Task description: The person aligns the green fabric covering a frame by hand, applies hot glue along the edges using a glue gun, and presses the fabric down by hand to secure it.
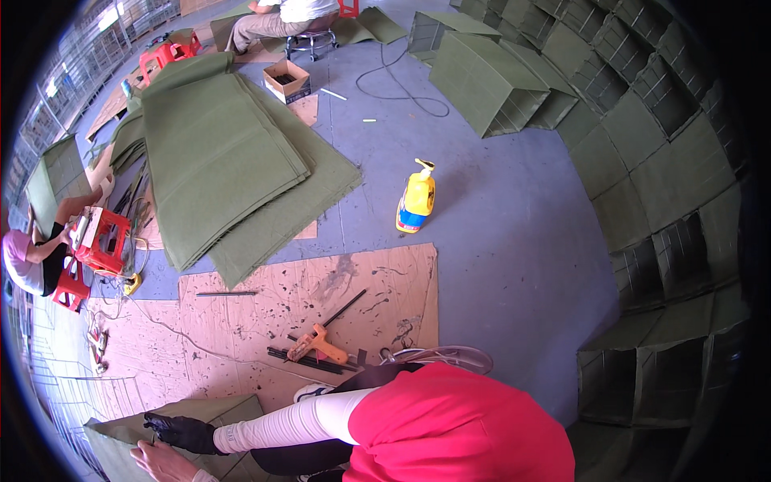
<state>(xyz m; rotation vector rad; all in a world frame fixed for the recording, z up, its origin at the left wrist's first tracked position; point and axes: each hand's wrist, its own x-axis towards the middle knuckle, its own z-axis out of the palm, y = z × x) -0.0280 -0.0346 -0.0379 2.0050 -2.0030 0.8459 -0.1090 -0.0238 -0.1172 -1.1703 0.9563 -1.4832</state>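
At the lower left, a green fabric box (233, 408) with folded panels lies under my hands. My right hand (183, 432), in a black glove and a pale sleeve, is closed with its fingertips at the box's edge. Just below it my bare left hand (165, 463) has its fingers bent against the same edge, and its palm is partly cut off by the frame. An orange glue gun (309, 345) rests on the cardboard sheet (385, 273), on and beside several black glue sticks (313, 361).
A yellow pump bottle (416, 201) stands on the grey floor. Large green sheets (225, 153) are stacked ahead. Green boxes (642, 145) form a wall at right. A seated person (28, 257) works beside red stools (104, 241); another person (289, 16) sits farther back near a carton (287, 80).
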